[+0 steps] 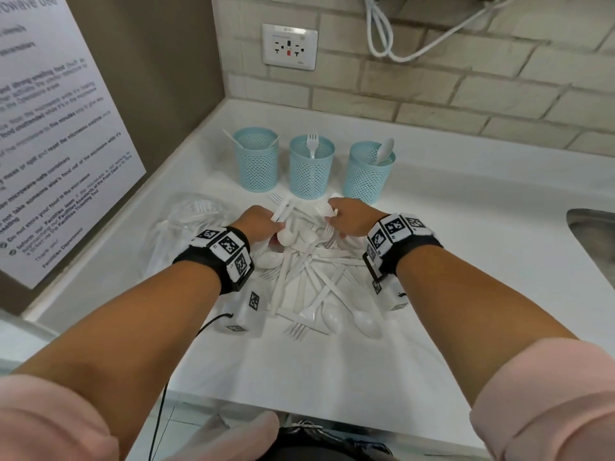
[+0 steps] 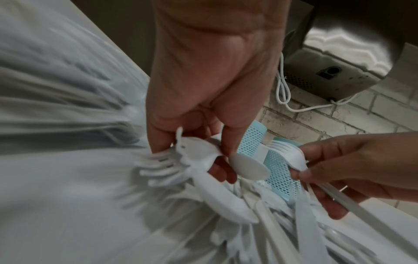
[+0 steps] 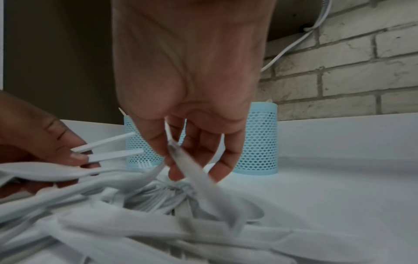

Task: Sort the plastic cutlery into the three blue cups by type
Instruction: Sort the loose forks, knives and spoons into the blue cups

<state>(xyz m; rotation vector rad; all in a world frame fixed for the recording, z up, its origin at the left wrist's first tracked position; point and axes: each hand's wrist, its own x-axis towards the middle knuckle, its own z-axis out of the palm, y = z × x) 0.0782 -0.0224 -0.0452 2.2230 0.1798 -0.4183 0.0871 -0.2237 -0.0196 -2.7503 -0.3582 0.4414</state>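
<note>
Left hand (image 2: 203,100) clamps smooth white spoons (image 2: 199,151); right hand (image 3: 192,100) pinches flat fork (image 2: 294,157) handle over pile (image 1: 312,281); mesh cups (image 1: 311,168) far.

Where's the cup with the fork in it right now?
In the head view, the fork cup is the middle of three blue cups near the brick wall, behind the cutlery pile.

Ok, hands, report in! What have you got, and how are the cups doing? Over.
Left hand grips several pieces, right hand pinches a fork. Three blue cups barely started; pile still big. Pieces tangled, nothing else in the way.
</note>
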